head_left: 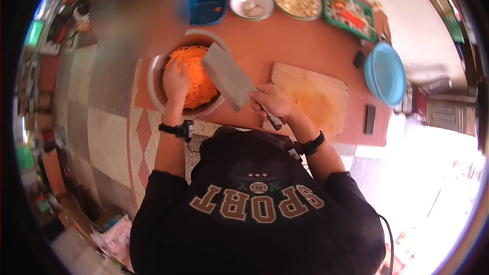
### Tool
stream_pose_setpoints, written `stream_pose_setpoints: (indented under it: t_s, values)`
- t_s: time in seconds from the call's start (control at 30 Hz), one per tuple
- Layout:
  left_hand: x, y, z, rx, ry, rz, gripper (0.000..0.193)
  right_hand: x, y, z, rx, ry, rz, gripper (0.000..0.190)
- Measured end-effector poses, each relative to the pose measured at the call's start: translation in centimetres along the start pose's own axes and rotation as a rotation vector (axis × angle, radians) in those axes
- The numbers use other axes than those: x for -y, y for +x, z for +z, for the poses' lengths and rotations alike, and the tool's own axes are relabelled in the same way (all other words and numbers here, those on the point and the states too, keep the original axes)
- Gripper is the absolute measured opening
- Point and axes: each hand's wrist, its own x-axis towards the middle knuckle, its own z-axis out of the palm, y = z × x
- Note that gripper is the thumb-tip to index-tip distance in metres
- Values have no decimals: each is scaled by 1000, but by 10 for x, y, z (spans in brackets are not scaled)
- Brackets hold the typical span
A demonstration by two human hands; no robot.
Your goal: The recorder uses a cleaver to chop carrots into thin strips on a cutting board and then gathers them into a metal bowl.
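Observation:
My left hand (176, 83) is inside a large round metal basin (153, 80), resting on a heap of shredded carrot (200, 82). Its thumb and fingers are apart, and the fingertips are partly lost among the shreds. In my right hand (273, 101) is the dark handle of a Chinese cleaver (229, 78). The wide blade tilts up to the left, its far end over the basin's right side. Below and right of that hand lies a wooden cutting board (305, 78), stained orange, with a few carrot bits on it.
Along the reddish table's (252, 42) far side are a blue basket (208, 7), a white bowl (252, 5), a bowl of pale cut pieces (298, 2) and a green basket of scraps (349, 17). A light-blue basin (386, 74) and a dark block (369, 119) sit at right.

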Motion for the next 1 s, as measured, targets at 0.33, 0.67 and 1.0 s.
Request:
stream_pose_setpoints:
  t_s: [0.33, 0.67, 1.0]
  values:
    - [-99, 2, 10, -14, -177, 165, 26, -93, -125, -79, -394, 53, -168, 36]
    - [-220, -89, 146, 863, -160, 737, 74, -265, -239, -114, -1001, 262, -170, 35]
    - [-244, -129, 160, 1088, 177, 864, 107, -358, -250, -112, -1180, 614, -226, 31]
